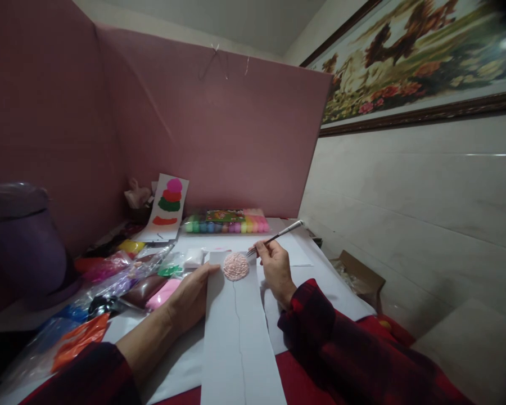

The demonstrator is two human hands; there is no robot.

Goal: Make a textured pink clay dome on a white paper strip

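Note:
My left hand [191, 298] is closed on the left edge of a long white paper strip [223, 337], its thumb lying on top near the far end. On that end sits a round, pale pink clay disc [236, 266] with a rough, textured surface. A thin pencil line runs from the disc down the strip. My right hand [274, 267] pinches a slim metal fork [284, 229] with a ridged handle. Its tines point at the disc's right edge; whether they touch it I cannot tell.
Bags of coloured clay [147, 289] crowd the left side, beside a purple bin [25, 242]. At the back lie a pack of coloured clay [225, 221] and a propped card with coloured shapes [167, 211]. A cardboard box [358, 275] stands at the right, by the wall.

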